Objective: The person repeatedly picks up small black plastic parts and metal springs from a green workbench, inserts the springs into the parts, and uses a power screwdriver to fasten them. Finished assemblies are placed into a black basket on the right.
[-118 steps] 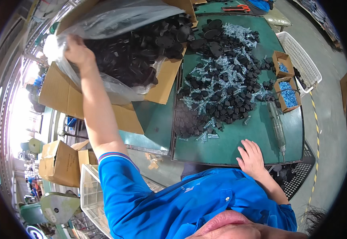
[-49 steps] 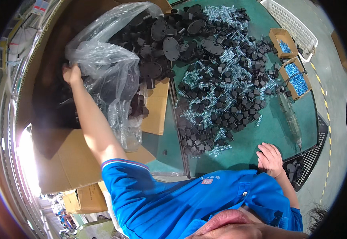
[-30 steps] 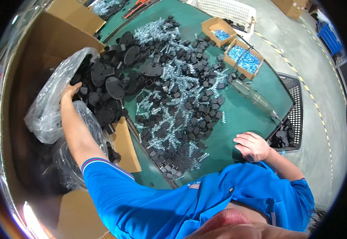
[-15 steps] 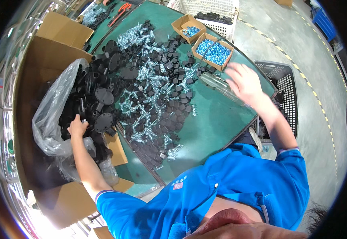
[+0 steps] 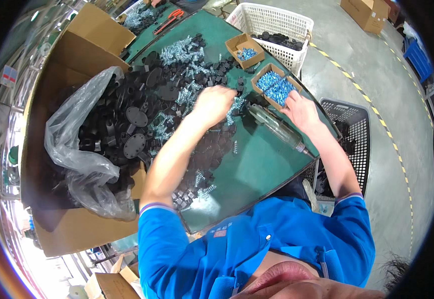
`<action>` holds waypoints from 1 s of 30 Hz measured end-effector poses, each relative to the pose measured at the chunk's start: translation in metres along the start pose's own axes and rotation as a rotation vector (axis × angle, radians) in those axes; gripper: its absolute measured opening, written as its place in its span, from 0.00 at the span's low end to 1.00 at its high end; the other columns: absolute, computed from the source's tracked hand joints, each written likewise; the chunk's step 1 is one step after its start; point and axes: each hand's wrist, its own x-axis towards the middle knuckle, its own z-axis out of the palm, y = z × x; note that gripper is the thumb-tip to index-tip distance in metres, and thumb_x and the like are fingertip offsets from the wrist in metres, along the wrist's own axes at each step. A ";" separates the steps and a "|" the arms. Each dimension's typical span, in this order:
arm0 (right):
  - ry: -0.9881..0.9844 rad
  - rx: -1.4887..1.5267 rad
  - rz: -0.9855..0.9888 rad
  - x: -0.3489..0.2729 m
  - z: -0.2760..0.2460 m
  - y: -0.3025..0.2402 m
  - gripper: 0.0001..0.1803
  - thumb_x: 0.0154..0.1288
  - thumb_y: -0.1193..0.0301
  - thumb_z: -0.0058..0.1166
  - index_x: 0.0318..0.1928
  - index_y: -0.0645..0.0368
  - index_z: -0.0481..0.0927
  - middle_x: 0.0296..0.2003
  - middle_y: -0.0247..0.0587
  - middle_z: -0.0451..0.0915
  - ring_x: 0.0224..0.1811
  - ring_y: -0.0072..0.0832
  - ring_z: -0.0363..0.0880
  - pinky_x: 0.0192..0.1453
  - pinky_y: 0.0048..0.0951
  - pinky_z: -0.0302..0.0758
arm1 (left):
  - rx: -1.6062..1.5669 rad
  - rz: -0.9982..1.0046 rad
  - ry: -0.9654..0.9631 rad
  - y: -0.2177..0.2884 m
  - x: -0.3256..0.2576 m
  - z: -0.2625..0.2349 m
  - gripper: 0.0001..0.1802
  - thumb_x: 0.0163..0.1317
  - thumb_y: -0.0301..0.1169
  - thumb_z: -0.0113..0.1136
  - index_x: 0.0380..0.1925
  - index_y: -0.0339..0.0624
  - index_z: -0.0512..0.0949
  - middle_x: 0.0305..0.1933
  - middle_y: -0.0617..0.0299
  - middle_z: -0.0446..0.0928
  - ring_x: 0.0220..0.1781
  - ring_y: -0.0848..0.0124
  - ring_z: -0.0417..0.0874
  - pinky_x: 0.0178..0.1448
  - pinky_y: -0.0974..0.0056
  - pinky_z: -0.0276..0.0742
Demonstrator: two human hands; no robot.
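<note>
My left hand (image 5: 214, 105) is over the middle of the table, on a heap of small black plastic parts (image 5: 212, 149) and silver coil springs (image 5: 189, 94). Its fingers curl forward, slightly blurred; what they hold, if anything, is hidden. At the near corner of a small cardboard box (image 5: 301, 85) of blue screws (image 5: 278, 90), my right hand (image 5: 302, 112) has its fingertips drawn together. Whether a screw is between them cannot be made out. A greenish power screwdriver (image 5: 279, 128) lies just left of that hand, its tip toward the table's right edge.
On the left stands a large carton (image 5: 77, 234) with a plastic bag (image 5: 70, 134) and round-based black parts (image 5: 137, 117). A smaller screw box (image 5: 244, 51), a white basket (image 5: 272, 20) and red-handled scissors (image 5: 169, 21) are farther off. A grey crate (image 5: 361, 134) stands right.
My left hand has come out of the carton and moved right, over the heap of springs and black parts. My right hand has gone from above the screwdriver to the screw box.
</note>
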 end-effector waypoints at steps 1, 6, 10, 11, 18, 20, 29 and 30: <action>0.014 -0.020 0.005 -0.003 0.000 -0.002 0.16 0.55 0.63 0.67 0.37 0.57 0.76 0.39 0.40 0.73 0.40 0.38 0.81 0.42 0.36 0.81 | -0.009 0.094 0.125 -0.008 0.020 0.030 0.14 0.60 0.28 0.57 0.46 0.42 0.81 0.46 0.54 0.83 0.49 0.56 0.83 0.55 0.53 0.77; 0.048 -0.046 0.091 -0.011 -0.001 -0.011 0.15 0.55 0.64 0.66 0.36 0.57 0.76 0.39 0.40 0.73 0.39 0.38 0.81 0.39 0.37 0.81 | -0.134 0.010 0.002 -0.037 0.110 0.101 0.23 0.62 0.25 0.46 0.58 0.45 0.75 0.68 0.55 0.72 0.63 0.55 0.78 0.63 0.56 0.76; 0.088 0.004 0.128 -0.014 0.001 -0.011 0.16 0.51 0.67 0.70 0.35 0.58 0.76 0.39 0.40 0.74 0.38 0.38 0.80 0.39 0.37 0.80 | -0.080 0.122 -0.175 -0.034 0.136 0.107 0.24 0.63 0.26 0.47 0.60 0.45 0.74 0.72 0.58 0.67 0.64 0.58 0.77 0.66 0.58 0.74; 0.104 0.023 0.110 -0.014 -0.001 -0.013 0.16 0.50 0.68 0.70 0.35 0.58 0.75 0.39 0.40 0.74 0.38 0.39 0.80 0.39 0.37 0.80 | -0.071 0.139 -0.155 -0.038 0.135 0.110 0.24 0.63 0.26 0.47 0.60 0.44 0.75 0.72 0.58 0.68 0.64 0.58 0.77 0.66 0.58 0.74; 0.102 0.039 0.098 -0.012 0.002 -0.015 0.16 0.51 0.69 0.69 0.36 0.58 0.74 0.39 0.42 0.72 0.40 0.39 0.79 0.39 0.38 0.80 | 0.035 0.235 -0.194 -0.067 0.063 0.088 0.22 0.56 0.24 0.54 0.52 0.42 0.80 0.65 0.59 0.76 0.57 0.57 0.79 0.61 0.59 0.76; 0.112 0.051 0.080 -0.007 0.004 -0.014 0.16 0.52 0.70 0.68 0.37 0.59 0.74 0.39 0.42 0.72 0.41 0.40 0.79 0.40 0.39 0.80 | 0.040 0.221 -0.259 -0.065 0.040 0.065 0.18 0.56 0.30 0.58 0.48 0.46 0.83 0.60 0.64 0.80 0.59 0.60 0.79 0.62 0.58 0.74; 0.089 0.067 0.044 0.027 0.008 -0.009 0.18 0.52 0.70 0.68 0.41 0.58 0.74 0.42 0.42 0.73 0.42 0.41 0.78 0.43 0.41 0.79 | -0.197 -0.328 -0.048 -0.117 0.125 0.082 0.16 0.59 0.42 0.63 0.45 0.51 0.85 0.51 0.60 0.83 0.66 0.53 0.74 0.69 0.43 0.66; 0.088 0.071 0.046 0.027 0.005 -0.012 0.19 0.52 0.70 0.68 0.43 0.58 0.75 0.42 0.42 0.73 0.43 0.41 0.79 0.44 0.41 0.80 | -0.175 -0.340 0.078 -0.119 0.125 0.098 0.20 0.59 0.44 0.62 0.50 0.51 0.82 0.57 0.56 0.79 0.68 0.52 0.72 0.69 0.45 0.66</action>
